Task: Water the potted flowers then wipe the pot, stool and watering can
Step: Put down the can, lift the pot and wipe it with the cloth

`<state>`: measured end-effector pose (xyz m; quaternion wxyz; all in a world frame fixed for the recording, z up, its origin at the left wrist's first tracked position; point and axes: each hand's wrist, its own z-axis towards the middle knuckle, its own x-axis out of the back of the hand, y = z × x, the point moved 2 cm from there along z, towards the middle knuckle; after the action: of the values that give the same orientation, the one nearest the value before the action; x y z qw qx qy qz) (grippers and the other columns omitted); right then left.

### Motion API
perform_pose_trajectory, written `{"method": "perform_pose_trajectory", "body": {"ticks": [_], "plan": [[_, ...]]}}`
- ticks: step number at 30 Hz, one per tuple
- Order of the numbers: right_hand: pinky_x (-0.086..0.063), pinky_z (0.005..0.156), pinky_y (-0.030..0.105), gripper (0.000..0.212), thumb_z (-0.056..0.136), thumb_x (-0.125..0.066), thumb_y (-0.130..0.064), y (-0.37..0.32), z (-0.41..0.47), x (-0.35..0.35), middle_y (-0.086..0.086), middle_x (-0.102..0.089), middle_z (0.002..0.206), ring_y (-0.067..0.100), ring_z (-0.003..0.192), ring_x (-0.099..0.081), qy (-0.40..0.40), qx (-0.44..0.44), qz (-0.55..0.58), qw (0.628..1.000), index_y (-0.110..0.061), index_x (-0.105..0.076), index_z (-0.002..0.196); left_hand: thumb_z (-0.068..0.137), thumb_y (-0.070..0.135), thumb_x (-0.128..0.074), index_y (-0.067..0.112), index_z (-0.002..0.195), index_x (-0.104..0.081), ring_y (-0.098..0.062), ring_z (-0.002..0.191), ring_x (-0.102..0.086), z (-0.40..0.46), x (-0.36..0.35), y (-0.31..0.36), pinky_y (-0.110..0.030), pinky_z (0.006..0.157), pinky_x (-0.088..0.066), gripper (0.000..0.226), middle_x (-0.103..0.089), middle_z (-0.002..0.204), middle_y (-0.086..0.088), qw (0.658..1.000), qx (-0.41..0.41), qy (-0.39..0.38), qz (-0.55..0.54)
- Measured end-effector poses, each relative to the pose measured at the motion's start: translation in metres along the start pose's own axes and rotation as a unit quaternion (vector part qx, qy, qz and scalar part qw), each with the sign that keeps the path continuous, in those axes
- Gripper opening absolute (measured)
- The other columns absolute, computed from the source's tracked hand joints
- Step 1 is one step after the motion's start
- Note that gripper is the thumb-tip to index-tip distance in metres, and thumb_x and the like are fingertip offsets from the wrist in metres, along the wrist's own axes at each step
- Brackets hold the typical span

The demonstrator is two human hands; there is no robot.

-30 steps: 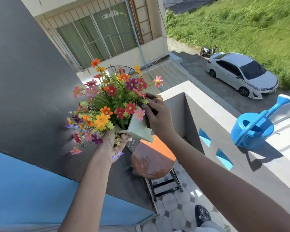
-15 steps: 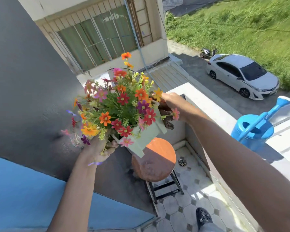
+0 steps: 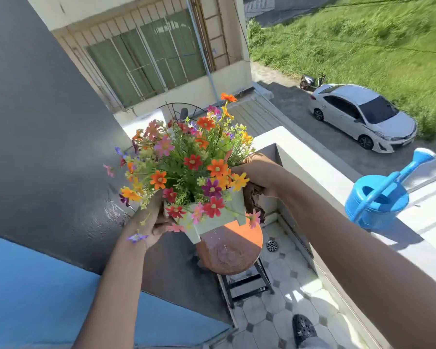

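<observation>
Colourful flowers [image 3: 191,167] fill a pale square pot [image 3: 224,212], held in the air just above the round brown stool [image 3: 232,250]. My left hand [image 3: 149,222] grips the pot's left side from below. My right hand [image 3: 259,172] presses a dark brown cloth [image 3: 253,201] against the pot's right side. The stool seat looks wet, with drops on it. A blue watering can [image 3: 378,197] stands on the white balcony ledge [image 3: 312,170] to the right, apart from both hands.
A dark grey wall [image 3: 48,147] rises close on the left. The tiled balcony floor [image 3: 282,298] below is narrow, with a drain [image 3: 272,245] and my dark shoe [image 3: 303,328]. Beyond the ledge is a drop to a driveway with a white car [image 3: 363,117].
The pot has swung from tilted left to nearly upright and shifted right. My right hand with the cloth has slid from the pot's front to its right side.
</observation>
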<state>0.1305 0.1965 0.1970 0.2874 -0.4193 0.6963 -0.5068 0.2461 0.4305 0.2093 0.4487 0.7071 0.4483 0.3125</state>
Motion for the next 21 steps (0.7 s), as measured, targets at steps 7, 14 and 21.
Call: {"method": "perform_pose_trajectory", "body": {"ticks": [7, 14, 21], "plan": [[-0.030, 0.035, 0.013, 0.024, 0.078, -0.062, -0.016, 0.005, -0.009, -0.011, 0.002, -0.047, 0.045, 0.014, 0.037, -0.044, 0.143, -0.026, 0.118, 0.982, -0.013, -0.045, 0.061, 0.099, 0.022, -0.045, 0.017, 0.068, -0.048, -0.003, 0.028, -0.026, -0.002, -0.017, 0.006, -0.012, 0.033, -0.013, 0.031, -0.044, 0.049, 0.002, 0.994, -0.065, 0.072, -0.057], [-0.042, 0.052, 0.036, 0.028, 0.050, -0.072, -0.023, 0.003, -0.003, -0.033, 0.007, -0.045, 0.057, 0.019, 0.056, -0.048, 0.227, 0.025, 0.163, 0.960, -0.014, -0.047, 0.060, 0.092, 0.047, -0.050, 0.023, 0.083, -0.068, -0.015, 0.040, -0.036, -0.020, -0.055, -0.024, -0.026, 0.045, -0.025, 0.031, -0.063, 0.056, -0.003, 0.988, -0.074, 0.027, 0.132], [-0.032, 0.046, 0.024, 0.025, 0.072, -0.069, -0.013, 0.009, -0.025, -0.055, 0.000, -0.038, 0.048, 0.014, 0.044, -0.038, 0.213, 0.077, 0.083, 0.970, -0.011, -0.050, 0.056, 0.102, 0.041, -0.042, 0.021, 0.080, -0.046, -0.004, 0.058, -0.046, -0.010, -0.077, -0.021, -0.009, 0.035, -0.037, 0.029, -0.067, 0.079, 0.003, 0.997, 0.054, 0.003, 0.046]]}}
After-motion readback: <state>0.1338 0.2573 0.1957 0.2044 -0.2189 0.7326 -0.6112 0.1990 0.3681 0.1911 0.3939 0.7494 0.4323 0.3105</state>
